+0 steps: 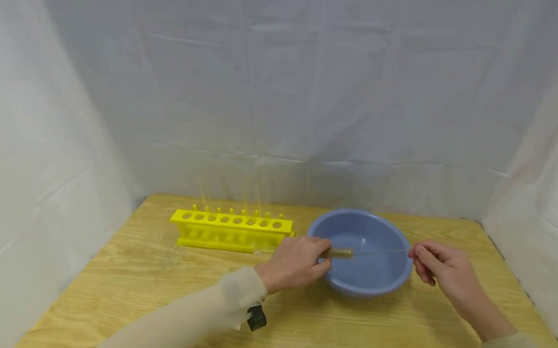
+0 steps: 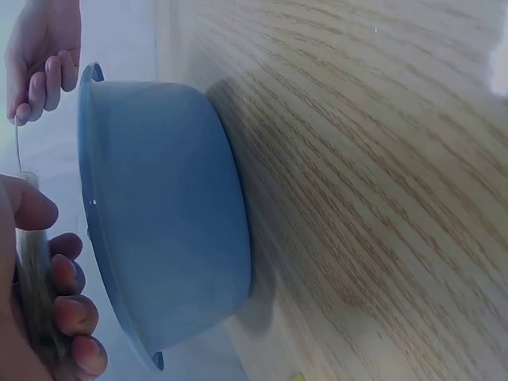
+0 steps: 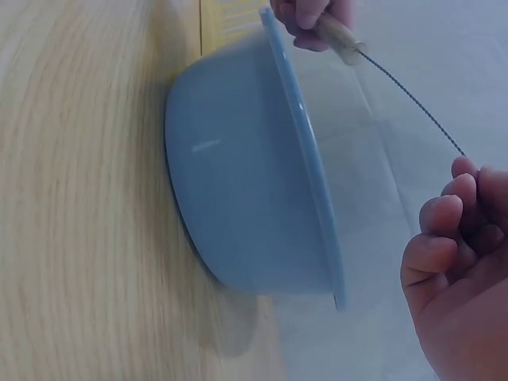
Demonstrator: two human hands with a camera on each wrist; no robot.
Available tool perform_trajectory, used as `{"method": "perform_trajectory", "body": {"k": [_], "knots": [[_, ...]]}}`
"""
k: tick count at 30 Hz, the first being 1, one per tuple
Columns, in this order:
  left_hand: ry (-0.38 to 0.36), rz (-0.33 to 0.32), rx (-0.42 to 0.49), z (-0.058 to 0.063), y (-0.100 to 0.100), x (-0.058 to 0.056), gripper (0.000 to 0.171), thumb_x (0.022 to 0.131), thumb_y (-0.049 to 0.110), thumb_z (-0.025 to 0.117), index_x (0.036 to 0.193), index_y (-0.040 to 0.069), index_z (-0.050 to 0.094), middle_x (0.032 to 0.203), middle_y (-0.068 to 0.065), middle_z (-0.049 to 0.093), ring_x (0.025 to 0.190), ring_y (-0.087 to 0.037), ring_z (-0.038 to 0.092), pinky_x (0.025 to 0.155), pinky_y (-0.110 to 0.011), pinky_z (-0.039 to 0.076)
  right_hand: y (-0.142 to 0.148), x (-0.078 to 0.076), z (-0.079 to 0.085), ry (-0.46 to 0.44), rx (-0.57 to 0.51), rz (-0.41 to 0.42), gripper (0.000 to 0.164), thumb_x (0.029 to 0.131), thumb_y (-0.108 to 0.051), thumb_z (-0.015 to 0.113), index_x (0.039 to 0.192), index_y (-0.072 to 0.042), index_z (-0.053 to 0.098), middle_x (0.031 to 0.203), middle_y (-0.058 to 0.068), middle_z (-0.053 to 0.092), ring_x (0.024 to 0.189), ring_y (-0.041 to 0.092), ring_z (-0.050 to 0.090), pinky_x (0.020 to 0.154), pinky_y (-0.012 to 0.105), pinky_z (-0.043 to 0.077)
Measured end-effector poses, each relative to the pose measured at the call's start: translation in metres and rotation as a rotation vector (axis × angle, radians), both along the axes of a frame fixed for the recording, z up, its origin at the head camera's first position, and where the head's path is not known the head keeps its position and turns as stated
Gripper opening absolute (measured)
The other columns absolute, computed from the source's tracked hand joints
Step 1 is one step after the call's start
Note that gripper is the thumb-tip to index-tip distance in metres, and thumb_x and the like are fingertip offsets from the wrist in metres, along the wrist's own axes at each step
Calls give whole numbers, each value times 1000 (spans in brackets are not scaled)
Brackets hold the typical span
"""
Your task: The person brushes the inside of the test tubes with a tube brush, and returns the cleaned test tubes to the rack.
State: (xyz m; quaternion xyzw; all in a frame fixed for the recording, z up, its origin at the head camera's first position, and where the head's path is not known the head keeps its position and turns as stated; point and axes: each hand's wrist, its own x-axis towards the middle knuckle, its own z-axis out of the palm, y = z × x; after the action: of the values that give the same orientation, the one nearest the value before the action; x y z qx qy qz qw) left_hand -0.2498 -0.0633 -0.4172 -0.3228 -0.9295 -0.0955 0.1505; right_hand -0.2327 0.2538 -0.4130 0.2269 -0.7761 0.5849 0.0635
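Observation:
In the head view my left hand (image 1: 297,263) grips a glass test tube (image 1: 341,253), its mouth pointing right over the blue basin (image 1: 356,290). Brownish bristles fill the tube, seen between the left fingers in the left wrist view. Out of the mouth runs the thin twisted wire of a test tube brush (image 3: 414,101), slightly bowed. My right hand (image 1: 446,270) pinches the far end of that wire by the basin's right rim. The palm covers the tube's middle.
A yellow test tube rack (image 1: 232,221) stands left of the basin, with several clear tubes upright in it. White sheeting (image 1: 289,83) closes off the back and sides of the wooden table (image 1: 141,296).

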Motion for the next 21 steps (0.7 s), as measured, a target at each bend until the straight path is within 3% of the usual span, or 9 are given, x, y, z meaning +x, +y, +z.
{"method": "perform_trajectory", "body": {"k": [8,13,21], "knots": [[31,-24,-38,3,12,3,15,95,33,54,88,22,61,76,12,59,60,-5,50,48,-22,34,-24,0,-6,-6,74,35,28,106,-12,51,101,10,66,65,0,55,53,14,47,47,32,43],[37,-36,-10,1,16,5,13,95,31,55,92,22,64,78,12,64,58,-2,50,45,-20,33,-38,-1,-5,17,113,62,30,107,-18,51,102,5,69,63,5,53,52,21,46,49,31,45],[26,-27,1,3,21,7,13,95,31,56,93,22,66,77,12,64,55,-2,48,43,-22,33,-51,-4,-8,39,119,132,28,107,-14,49,100,3,70,65,7,55,52,19,48,50,31,46]]}}
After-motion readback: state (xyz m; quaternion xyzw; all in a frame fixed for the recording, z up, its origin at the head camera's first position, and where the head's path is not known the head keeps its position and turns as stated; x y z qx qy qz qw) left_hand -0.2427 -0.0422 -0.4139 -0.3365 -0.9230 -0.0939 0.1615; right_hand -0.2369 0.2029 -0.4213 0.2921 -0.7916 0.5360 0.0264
